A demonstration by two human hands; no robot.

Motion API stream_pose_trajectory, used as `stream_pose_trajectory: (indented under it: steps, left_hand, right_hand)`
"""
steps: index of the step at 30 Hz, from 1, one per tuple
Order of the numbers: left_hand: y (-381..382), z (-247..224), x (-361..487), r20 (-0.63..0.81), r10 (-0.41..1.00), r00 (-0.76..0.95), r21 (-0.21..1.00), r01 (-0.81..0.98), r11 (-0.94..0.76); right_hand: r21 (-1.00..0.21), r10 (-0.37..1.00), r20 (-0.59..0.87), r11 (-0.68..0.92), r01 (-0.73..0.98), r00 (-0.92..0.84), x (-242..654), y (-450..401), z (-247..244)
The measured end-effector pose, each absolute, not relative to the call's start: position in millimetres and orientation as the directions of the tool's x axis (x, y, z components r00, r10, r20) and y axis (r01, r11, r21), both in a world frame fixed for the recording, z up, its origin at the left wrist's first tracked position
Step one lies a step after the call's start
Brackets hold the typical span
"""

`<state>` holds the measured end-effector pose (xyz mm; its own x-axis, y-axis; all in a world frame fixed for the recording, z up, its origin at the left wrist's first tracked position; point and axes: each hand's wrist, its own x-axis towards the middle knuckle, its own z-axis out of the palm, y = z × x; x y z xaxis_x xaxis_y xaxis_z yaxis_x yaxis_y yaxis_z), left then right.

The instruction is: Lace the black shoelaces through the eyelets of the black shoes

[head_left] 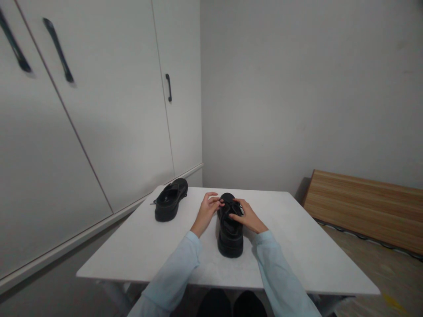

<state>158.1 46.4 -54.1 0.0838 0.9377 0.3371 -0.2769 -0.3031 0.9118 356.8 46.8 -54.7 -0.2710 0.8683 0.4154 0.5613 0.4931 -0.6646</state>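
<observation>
A black lace-up shoe (230, 246) stands upright on the white table (280, 259) in front of me, its heel toward me and its toe pointing away. From the left, my left hand (209, 209) reaches to the lacing, fingers bent and tips pinched at the shoelace (233, 207). My right hand (247, 216) holds the shoe's upper from the right, with the thumb near the opening and the fingers farther forward by the laces. Dark lace on dark leather makes the strands hard to separate. A second black shoe (167, 211) rests at the table's far left, untouched.
White cabinet doors (125, 110) with dark handles rise along the left side. A grey wall (297, 97) stands behind the table. A wood-grain panel (363, 207) leans by the wall on the right, beyond the table edge.
</observation>
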Motion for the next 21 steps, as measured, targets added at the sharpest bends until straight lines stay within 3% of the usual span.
stream_pose_trajectory:
  steps: [4,14,21]
  left_hand:
    - [43.8,-49.7,159.0,0.360,0.931,0.064,0.901,-0.282,-0.329]
    - [50.7,-52.0,155.7,0.433,0.899,0.062,0.901,-0.058,-0.429]
    - [48.6,-49.2,154.4,0.445,0.894,0.059,0.896,-0.008,-0.445]
  right_hand:
    - [-0.665,0.871,0.404,0.489,0.565,-0.278,356.9,46.0,-53.1]
    - [-0.661,0.871,0.409,0.488,0.569,-0.273,356.2,45.7,-52.9]
    - [-0.661,0.867,0.405,0.496,0.563,-0.289,357.4,47.4,-52.9]
